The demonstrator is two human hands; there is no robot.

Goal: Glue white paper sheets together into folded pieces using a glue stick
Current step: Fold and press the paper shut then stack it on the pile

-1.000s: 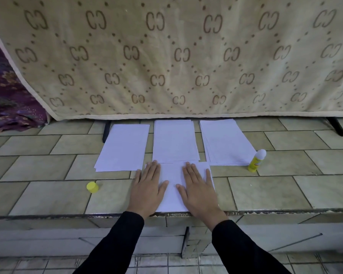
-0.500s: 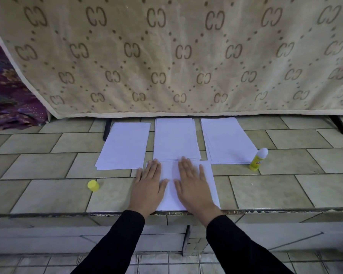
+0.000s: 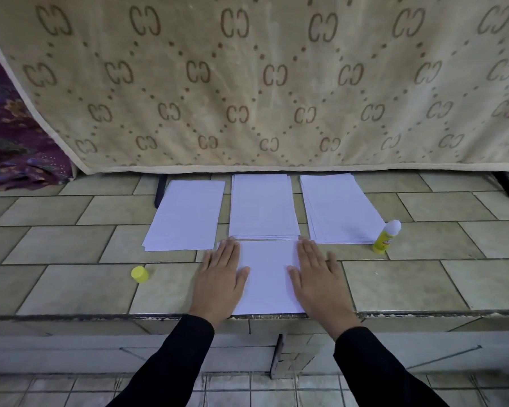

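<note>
White sheet (image 3: 266, 277) lies flat at the near edge of the tiled bench (image 3: 71, 286), with two hands on it.

The left hand (image 3: 219, 277) lies on its left side and the right hand (image 3: 318, 280) on its right. Each grip is wide open, with fingers straight, pressing the paper and holding nothing. Just behind sit a left pile (image 3: 185, 215), a middle pile (image 3: 263, 207) and a right pile (image 3: 338, 210). The glue stick (image 3: 384, 237) stands by the right pile with its white tip bare. A yellow cap (image 3: 139, 274) sits apart on the left. Bare tiles spread out both ways, and a cloth (image 3: 247, 83) hangs at the back.
</note>
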